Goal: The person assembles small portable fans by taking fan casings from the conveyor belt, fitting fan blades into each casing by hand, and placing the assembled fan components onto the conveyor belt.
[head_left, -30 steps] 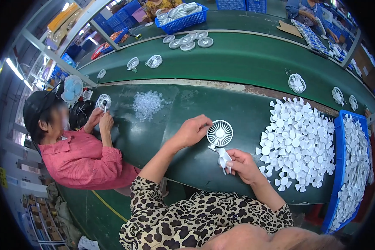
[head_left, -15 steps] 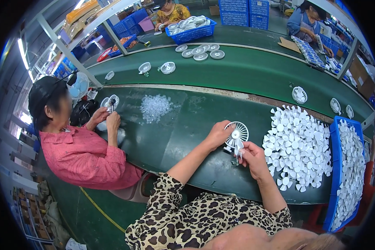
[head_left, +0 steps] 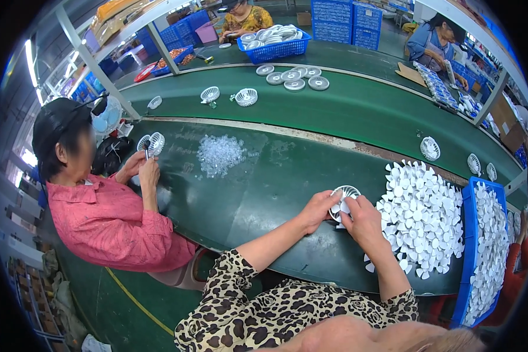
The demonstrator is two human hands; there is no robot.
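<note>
Gripping white fan guard (head_left: 348, 191) by left rim with left hand (head_left: 318, 211); holding white fan blade (head_left: 338, 206) against guard's face with right hand (head_left: 365, 223). Just right of grip, fan-blade pile (head_left: 422, 220); farther right, blue crate (head_left: 469, 234). Well left, heap of small clear pieces (head_left: 220, 155); ahead, green conveyor belt (head_left: 346, 111).

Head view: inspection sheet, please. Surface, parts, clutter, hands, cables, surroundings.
Surface: dark green worktable, marked in places.
Job's things: round white fan housing, white blade at its face.
Clutter: blade heap right, clear small pieces left, blue crate at right end.
Hands: left hand holds the housing; right hand at the blade, grip partly hidden.
Cables: nothing clearly seen.
Surroundings: green belt beyond carries more housings; worker in pink at left.
</note>
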